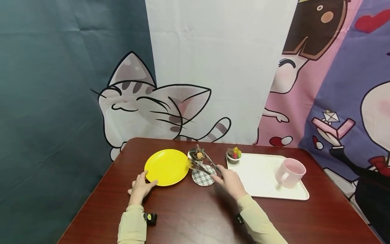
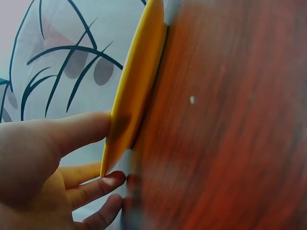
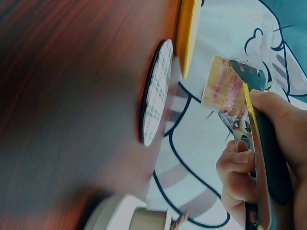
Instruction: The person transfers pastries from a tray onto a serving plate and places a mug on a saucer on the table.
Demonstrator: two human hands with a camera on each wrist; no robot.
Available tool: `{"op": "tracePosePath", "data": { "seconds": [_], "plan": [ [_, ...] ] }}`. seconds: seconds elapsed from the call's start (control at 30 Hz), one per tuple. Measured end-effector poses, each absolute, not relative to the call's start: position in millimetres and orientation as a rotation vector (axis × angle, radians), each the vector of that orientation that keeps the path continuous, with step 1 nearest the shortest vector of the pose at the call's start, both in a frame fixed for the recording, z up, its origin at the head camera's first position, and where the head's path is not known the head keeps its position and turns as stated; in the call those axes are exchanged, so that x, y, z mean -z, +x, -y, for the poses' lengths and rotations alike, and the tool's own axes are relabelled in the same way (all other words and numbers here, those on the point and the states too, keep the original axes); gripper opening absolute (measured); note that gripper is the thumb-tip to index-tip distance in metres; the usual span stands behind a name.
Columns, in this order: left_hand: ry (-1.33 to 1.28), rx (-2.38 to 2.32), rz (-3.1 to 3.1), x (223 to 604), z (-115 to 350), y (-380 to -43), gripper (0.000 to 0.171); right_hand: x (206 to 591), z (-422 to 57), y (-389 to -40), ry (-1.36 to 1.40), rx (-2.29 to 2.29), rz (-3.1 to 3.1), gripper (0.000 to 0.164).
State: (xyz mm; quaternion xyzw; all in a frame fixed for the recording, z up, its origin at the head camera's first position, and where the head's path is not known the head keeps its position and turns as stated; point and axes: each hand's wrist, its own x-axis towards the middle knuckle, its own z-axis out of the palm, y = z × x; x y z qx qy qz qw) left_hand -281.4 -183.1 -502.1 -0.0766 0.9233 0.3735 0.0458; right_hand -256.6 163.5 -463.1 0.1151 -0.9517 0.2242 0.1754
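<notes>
My left hand (image 1: pixel 141 189) pinches the near left rim of a round yellow plate (image 1: pixel 167 167). In the left wrist view its thumb lies on the upper face of the plate, with fingers at the underside. My right hand (image 1: pixel 233 183) grips metal tongs (image 3: pixel 273 158) with a fork-shaped end, thumb on one arm and fingers on the other. Between the tong ends is a small clear cup (image 3: pixel 222 86) with yellow and pink layers; a dark dessert topping (image 1: pixel 198 155) shows from above. Below and nearer lies a round plaid coaster (image 1: pixel 203 178).
Right of the coaster, a white tray (image 1: pixel 259 176) holds a pink mug (image 1: pixel 290 173) and, at its back left corner, a small dessert cup (image 1: pixel 233 159) with colourful topping. Everything stands on a dark red-brown table (image 1: pixel 189 217), with a printed cloth (image 1: pixel 213 51) behind.
</notes>
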Motion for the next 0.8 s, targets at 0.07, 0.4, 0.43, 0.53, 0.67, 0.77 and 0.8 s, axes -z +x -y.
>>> {"op": "tracePosePath", "data": {
  "seconds": [0.07, 0.4, 0.43, 0.53, 0.67, 0.77, 0.8],
  "plan": [
    [-0.235, -1.148, -2.816, 502, 183, -282, 0.076, 464, -157, -259, 0.343, -0.628, 2.689, 0.042],
    [-0.262, -1.172, -2.82, 503, 183, -283, 0.077, 467, -122, -273, 0.408, -0.648, 2.724, 0.042],
    [-0.264, -1.176, -2.819, 502, 183, -284, 0.076, 469, -118, -275, 0.416, -0.651, 2.724, 0.041],
    [-0.273, -1.182, -2.813, 503, 183, -284, 0.077, 472, -107, -279, 0.462, -0.649, 2.709, 0.039],
    [-0.302, -1.182, -2.805, 506, 184, -283, 0.076, 479, -94, -282, 0.524, -0.627, 2.697, 0.036],
    [-0.316, -1.185, -2.804, 506, 183, -283, 0.076, 482, -87, -285, 0.533, -0.658, 2.72, 0.036],
    [-0.316, -1.183, -2.805, 506, 182, -283, 0.076, 483, -84, -286, 0.533, -0.67, 2.727, 0.036]
  ]
}}
